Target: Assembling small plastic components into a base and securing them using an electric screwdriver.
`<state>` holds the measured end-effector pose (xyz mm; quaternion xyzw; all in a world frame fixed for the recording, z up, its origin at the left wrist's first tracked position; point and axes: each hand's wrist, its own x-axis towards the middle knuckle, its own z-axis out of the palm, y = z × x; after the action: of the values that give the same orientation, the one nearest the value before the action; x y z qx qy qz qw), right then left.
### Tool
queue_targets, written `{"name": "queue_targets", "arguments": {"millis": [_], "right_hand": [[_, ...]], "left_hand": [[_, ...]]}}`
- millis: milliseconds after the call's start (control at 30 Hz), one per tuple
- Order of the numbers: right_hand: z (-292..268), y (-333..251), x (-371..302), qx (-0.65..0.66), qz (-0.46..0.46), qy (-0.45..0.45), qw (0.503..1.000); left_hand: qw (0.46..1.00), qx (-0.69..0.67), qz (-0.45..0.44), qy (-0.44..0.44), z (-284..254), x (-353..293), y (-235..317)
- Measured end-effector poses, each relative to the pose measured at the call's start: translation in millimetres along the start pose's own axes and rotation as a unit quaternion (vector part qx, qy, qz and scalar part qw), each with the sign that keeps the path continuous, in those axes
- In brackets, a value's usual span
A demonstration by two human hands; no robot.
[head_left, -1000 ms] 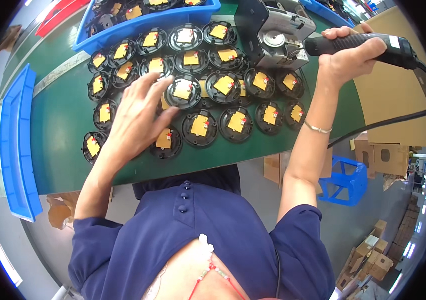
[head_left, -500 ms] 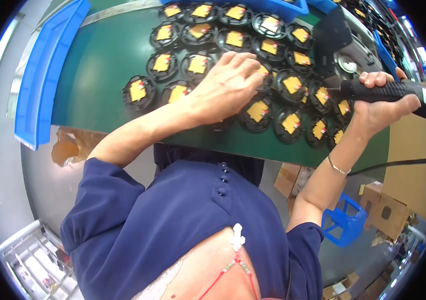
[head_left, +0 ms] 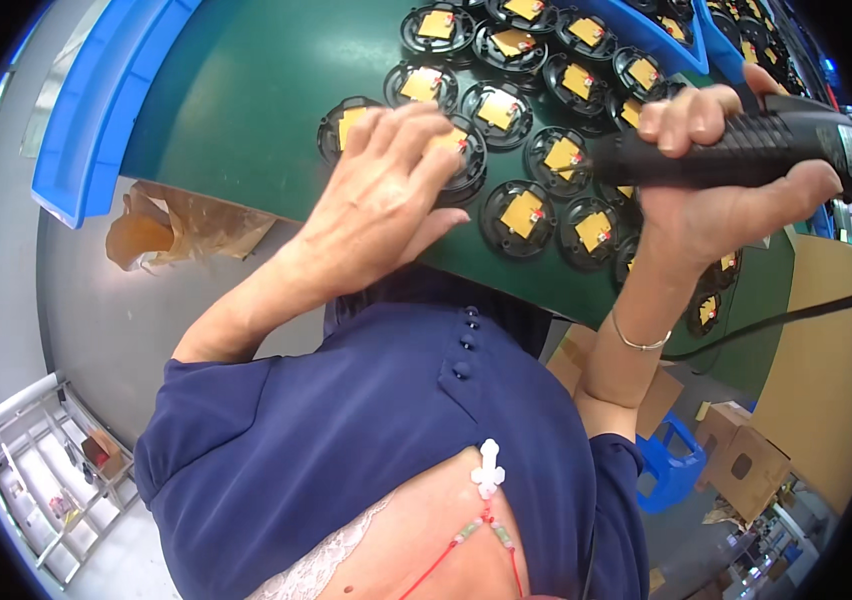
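The green table is stretching across the top, with the blue tray lining its left side. Now the black tool, and the right hand is gripping it, fingers wrapping the barrel closely! The left hand is covering part of a black disc near the table's front edge, fingers loosely bent; whether they're pinching it, I can't tell. The tool's thin tip is overlapping a neighbouring disc, its yellow piece showing.
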<state>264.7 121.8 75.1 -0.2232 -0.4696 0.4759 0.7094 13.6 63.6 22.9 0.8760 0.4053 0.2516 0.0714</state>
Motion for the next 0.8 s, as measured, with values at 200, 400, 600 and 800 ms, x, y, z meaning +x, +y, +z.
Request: {"name": "queue_targets", "arguments": {"millis": [200, 400, 600, 800], "right_hand": [[58.1, 47.6, -9.1, 0.07, 0.014, -0.003, 0.997], [115.5, 34.4, -16.0, -0.013, 0.112, 0.108, 0.988], [116.9, 44.7, -19.8, -0.013, 0.086, 0.106, 0.991], [109.4, 63.3, -14.3, 0.016, 0.068, 0.064, 0.995]], "left_hand": [[0.999, 0.028, 0.021, -0.02, -0.9, 5.3, -29.6], [1.0, 0.003, 0.019, -0.018, 4.7, 1.5, -34.1], [1.0, -0.013, 0.021, -0.011, 6.9, 0.4, -32.3], [0.999, -0.02, 0.027, -0.01, 7.9, 3.7, -38.8]]}}
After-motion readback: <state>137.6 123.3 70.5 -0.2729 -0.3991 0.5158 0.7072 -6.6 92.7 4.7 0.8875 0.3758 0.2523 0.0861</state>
